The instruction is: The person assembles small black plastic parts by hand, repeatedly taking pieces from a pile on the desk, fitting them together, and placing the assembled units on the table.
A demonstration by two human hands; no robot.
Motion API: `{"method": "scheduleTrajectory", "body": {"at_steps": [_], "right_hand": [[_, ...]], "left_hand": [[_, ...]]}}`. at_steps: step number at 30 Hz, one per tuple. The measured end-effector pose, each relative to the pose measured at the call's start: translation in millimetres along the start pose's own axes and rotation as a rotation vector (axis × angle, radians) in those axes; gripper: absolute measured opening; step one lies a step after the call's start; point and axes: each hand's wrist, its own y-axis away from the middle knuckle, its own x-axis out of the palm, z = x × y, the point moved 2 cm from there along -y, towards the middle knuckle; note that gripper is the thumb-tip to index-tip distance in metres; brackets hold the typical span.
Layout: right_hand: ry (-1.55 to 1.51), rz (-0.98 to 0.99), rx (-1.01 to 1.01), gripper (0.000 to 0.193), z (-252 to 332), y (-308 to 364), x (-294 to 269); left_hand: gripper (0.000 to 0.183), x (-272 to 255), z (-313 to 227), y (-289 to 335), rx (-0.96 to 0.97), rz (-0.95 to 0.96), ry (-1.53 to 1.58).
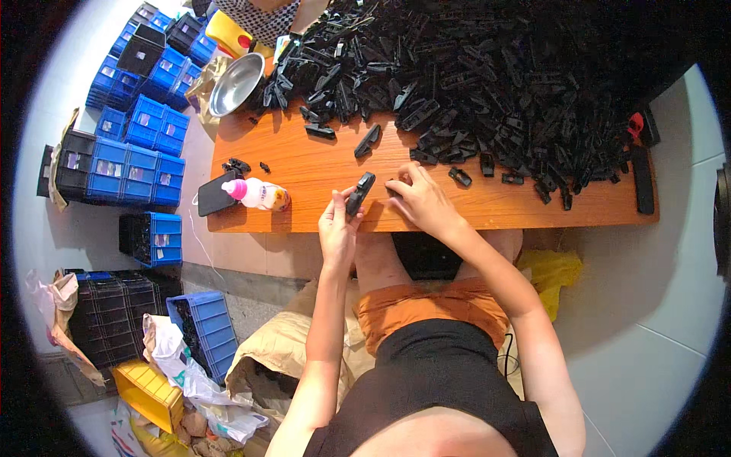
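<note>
My left hand [339, 227] grips an elongated black plastic part [360, 193], held tilted over the front edge of the wooden table [304, 175]. To its right, my right hand [423, 199] is bent over the tabletop with thumb and fingers drawn together. A small dark piece [394, 187] shows at those fingertips; its exact shape is too small to tell. Beyond my hands, a loose black part [368, 142] lies by itself on the wood. A large heap of similar black plastic parts [472, 84] covers the far and right side of the table.
A pink-capped bottle [259, 194] lies by a dark phone-like slab [217, 193] at the table's left. A metal bowl [237, 84] sits at the far left corner. Blue crates [137, 169], a yellow crate [148, 392] and a large paper sack [282, 335] stand on the floor leftward.
</note>
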Motion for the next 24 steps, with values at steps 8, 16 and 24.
{"method": "scheduleTrajectory", "body": {"at_steps": [8,16,24], "right_hand": [[-0.329,-0.208,0.219,0.019,-7.3,22.5,-37.2],[-0.550,-0.148,0.451,0.024,-13.0,50.4,-58.6],[-0.486,-0.068,0.342,0.020,-7.5,49.7,-49.8]], "left_hand": [[0.023,14.9,12.2,4.3,0.221,0.211,-0.642],[0.023,39.9,23.5,-3.1,0.956,0.442,-1.178],[0.024,40.8,27.2,-5.0,0.846,0.437,-1.190]]}}
